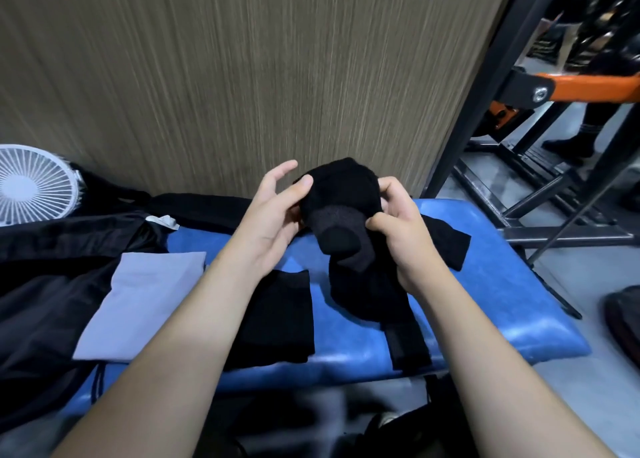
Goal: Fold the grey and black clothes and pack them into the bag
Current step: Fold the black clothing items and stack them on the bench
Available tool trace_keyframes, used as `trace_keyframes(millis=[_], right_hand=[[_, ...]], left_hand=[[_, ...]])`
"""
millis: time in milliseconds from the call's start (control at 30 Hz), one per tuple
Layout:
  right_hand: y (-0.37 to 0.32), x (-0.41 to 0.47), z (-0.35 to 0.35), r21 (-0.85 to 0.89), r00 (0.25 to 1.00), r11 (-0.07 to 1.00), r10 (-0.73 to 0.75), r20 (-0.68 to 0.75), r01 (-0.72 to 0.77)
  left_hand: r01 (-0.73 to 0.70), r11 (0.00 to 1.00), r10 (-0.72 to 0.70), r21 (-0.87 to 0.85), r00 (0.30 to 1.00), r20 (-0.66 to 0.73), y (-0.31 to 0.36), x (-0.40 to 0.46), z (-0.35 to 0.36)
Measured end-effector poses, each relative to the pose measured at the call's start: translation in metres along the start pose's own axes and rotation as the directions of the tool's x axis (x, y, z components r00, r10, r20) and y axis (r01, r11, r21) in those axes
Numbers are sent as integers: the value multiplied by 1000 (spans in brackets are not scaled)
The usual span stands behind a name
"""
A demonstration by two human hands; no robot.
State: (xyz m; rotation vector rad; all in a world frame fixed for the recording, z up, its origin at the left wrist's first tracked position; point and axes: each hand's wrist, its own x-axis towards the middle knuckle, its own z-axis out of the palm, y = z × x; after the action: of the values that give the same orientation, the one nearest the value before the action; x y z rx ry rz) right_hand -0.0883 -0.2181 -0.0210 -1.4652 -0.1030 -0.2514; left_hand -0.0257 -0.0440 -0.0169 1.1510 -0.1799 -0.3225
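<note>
2 bare hands show: the left hand (273,211) at 11 o'clock from the frame's middle, the right hand (403,229) at 1 o'clock. Between them is 1 black sock bundle (341,215). On 1 blue padded bench (485,284) lie 1 folded black piece (277,319) at 6 o'clock, 1 folded grey piece (145,298) at 8 o'clock, and 1 heap of black clothing (45,277) at 9 o'clock; how many garments that heap holds cannot be told. 1 white fan (34,183) sits at 10 o'clock. 1 black and orange metal frame (540,90) stands at 2 o'clock.
</note>
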Motion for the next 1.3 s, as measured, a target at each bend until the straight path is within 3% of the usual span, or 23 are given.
trace_keyframes(millis=[200,467,567,733,800,867,1000,1167,1233,1300], right_hand=[[-5,-7,-19,109,968,972,190,166,-210],[-3,-16,-44,25,855,908,385,347,-419],[0,-21,-54,-99,767,865,485,421,-492],[1,-30,-69,-442,665,780,616,422,-442],[3,-33,-73,-501,688,763,618,379,-409],[5,-32,-79,-426,760,796,573,306,-429],[4,-28,-88,-255,912,879,411,-21,-402],[-3,-25,-82,-72,964,972,209,-167,-224],[-7,-26,-81,-117,966,975,166,-196,-191],[-5,-27,-80,-278,963,936,156,-220,-215]], left_hand=[[33,987,-48,154,994,94,0,-4,0],[115,949,-187,295,955,230,0,-10,-4],[92,948,-170,305,956,239,1,-12,-6],[0,946,-9,324,1000,26,4,-11,-17],[-36,937,51,347,998,-36,7,-10,-23],[-69,922,108,380,991,-82,7,-11,-28],[-94,894,158,438,981,-111,5,-12,-36],[-55,876,103,479,992,-74,3,-16,-37],[-42,875,86,482,994,-69,4,-17,-35],[-32,869,74,494,995,-65,5,-16,-35]])
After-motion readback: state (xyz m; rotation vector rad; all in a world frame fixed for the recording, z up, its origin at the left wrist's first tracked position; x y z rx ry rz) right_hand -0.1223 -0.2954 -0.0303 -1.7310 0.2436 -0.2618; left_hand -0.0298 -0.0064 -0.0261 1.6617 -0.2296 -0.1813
